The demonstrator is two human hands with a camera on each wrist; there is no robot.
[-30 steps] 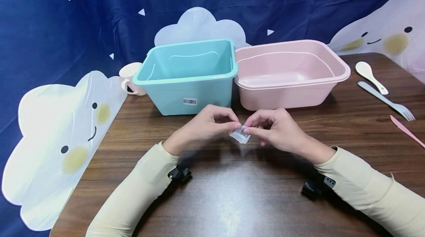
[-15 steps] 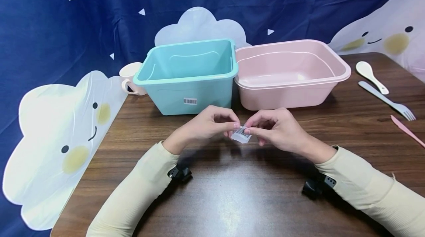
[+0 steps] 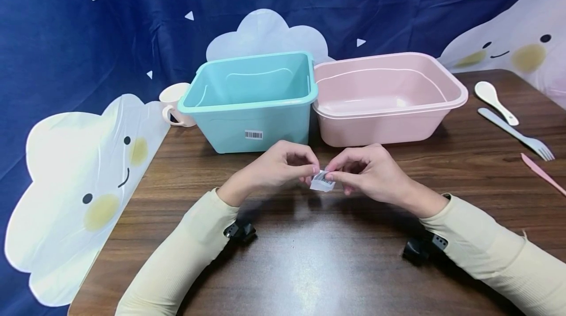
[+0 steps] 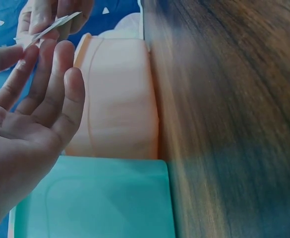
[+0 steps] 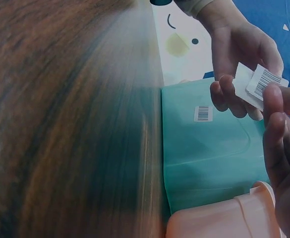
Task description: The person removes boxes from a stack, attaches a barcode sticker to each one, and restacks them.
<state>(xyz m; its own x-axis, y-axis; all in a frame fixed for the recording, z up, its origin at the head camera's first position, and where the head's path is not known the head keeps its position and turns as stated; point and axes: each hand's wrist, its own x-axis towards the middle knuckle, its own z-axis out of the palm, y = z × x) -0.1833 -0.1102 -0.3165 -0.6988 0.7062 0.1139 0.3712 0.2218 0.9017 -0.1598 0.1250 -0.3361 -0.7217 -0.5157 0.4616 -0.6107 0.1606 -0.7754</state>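
Note:
Over the table in front of the two tubs, a white barcode sticker [image 5: 263, 82] overlaps a piece of white backing paper [image 5: 242, 83], the two set at an angle to each other. My left hand [image 3: 283, 162] pinches the paper's left edge between thumb and forefinger. On the other side my right hand [image 3: 371, 172] pinches the sticker, its thumb lying over the barcode. Seen edge-on in the left wrist view, the paper [image 4: 58, 26] sits at the fingertips of both hands. Fingers partly hide where sticker and paper meet.
Behind the hands stand a teal tub [image 3: 269, 127] bearing its own barcode label [image 3: 254, 134] and a pink tub [image 3: 376, 131]. A pale mug [image 3: 173, 97] is at the left. A white spoon [image 3: 493, 100], grey fork [image 3: 513, 131] and pink knife [image 3: 541, 172] lie at right.
The paper's free lower part has swung slightly to the right and its edge looks more level. Both hands stay in nearly the same place, keeping their pinch.

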